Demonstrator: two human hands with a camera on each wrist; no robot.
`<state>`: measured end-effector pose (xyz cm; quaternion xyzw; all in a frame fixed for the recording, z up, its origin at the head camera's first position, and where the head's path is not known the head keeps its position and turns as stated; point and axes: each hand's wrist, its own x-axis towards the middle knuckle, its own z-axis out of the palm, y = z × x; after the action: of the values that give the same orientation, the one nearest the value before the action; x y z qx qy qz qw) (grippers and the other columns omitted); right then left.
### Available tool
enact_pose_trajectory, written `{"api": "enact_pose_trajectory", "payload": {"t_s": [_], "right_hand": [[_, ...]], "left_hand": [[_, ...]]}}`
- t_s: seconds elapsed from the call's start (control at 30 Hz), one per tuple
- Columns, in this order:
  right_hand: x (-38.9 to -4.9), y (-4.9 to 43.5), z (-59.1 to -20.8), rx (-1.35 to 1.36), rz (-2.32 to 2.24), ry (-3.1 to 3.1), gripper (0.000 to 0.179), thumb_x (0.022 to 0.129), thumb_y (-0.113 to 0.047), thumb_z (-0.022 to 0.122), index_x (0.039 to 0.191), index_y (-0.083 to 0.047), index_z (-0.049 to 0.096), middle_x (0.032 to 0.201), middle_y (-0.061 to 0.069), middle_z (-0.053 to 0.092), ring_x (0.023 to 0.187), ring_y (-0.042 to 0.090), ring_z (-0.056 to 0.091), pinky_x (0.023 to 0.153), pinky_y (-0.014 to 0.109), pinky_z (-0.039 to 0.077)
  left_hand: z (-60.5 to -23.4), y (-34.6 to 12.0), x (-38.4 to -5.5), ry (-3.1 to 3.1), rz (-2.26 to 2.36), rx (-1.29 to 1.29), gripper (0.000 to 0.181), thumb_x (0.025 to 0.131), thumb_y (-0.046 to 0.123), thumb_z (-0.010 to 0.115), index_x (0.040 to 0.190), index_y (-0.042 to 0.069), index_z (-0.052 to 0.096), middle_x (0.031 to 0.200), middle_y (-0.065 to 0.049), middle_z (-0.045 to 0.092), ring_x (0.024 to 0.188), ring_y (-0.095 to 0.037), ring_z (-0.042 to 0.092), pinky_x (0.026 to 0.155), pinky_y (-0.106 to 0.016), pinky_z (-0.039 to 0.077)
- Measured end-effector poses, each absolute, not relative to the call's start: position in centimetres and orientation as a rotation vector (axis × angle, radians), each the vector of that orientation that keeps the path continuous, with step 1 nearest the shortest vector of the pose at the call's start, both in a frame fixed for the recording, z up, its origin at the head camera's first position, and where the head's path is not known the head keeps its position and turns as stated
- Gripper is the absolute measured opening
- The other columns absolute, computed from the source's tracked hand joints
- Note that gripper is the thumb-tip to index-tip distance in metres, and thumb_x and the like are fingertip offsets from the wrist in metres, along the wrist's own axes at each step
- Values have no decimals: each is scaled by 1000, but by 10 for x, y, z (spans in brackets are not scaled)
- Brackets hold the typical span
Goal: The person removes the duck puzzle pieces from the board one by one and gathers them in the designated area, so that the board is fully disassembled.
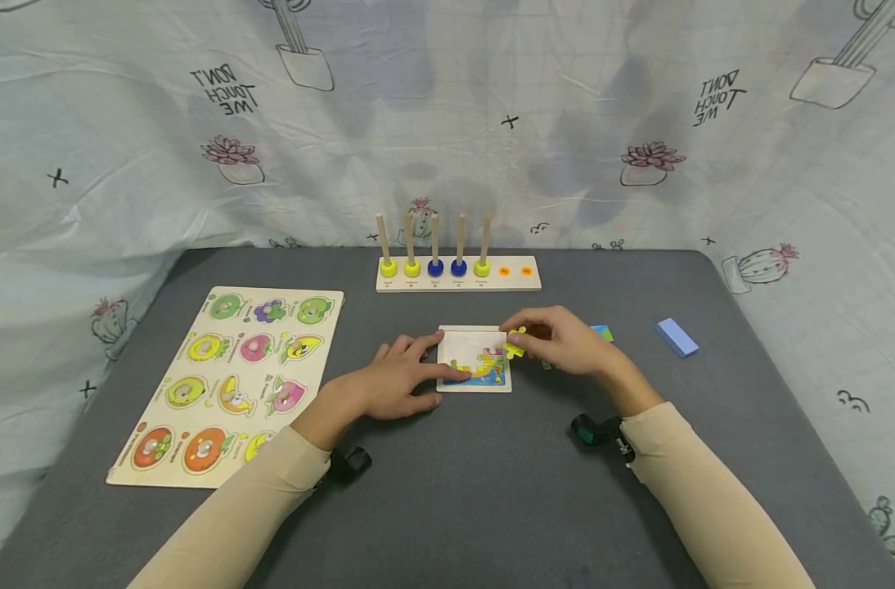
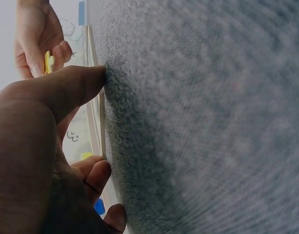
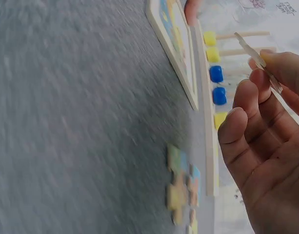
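Observation:
A small jigsaw tray lies in the middle of the grey table, its lower part filled with blue and yellow picture pieces. My left hand rests at its left side with fingers spread; one fingertip lies on the laid pieces, another at the upper left corner. Between thumb and fingers, my right hand pinches a yellow puzzle piece, raised at the tray's right edge. The right wrist view catches that piece edge-on. Several loose puzzle pieces lie below the right hand, mostly hidden by it in the head view.
Behind the tray stands a wooden peg board with yellow and blue rings on its upright pegs. At left lies a large fruit puzzle board, partly covered by the left sleeve. A light blue block sits at right. Printed cloth hangs behind.

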<state>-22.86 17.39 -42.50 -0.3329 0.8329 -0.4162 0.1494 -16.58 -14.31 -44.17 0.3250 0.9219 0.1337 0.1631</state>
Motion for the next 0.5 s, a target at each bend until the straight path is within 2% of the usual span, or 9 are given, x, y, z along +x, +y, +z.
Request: {"api": "enact_pose_trajectory", "payload": {"t_s": [0.27, 0.5], "right_hand": [[-229, 196, -418, -949, -1190, 2390, 24, 105, -18, 62, 125, -7, 72, 79, 14, 62, 61, 20, 54, 58, 32, 47], [-227, 217, -420, -986, -1186, 2408, 26, 105, -14, 61, 127, -6, 72, 87, 5, 67, 70, 21, 59, 64, 30, 48]], "left_hand": [[-439, -142, -166, 2614, 409, 929, 50, 104, 43, 59, 150, 52, 46, 173, -8, 10, 138, -33, 32, 99, -55, 33], [-439, -143, -166, 2610, 417, 935, 50, 104, 42, 60, 151, 51, 46, 173, -8, 11, 138, -33, 33, 101, -58, 33]]}}
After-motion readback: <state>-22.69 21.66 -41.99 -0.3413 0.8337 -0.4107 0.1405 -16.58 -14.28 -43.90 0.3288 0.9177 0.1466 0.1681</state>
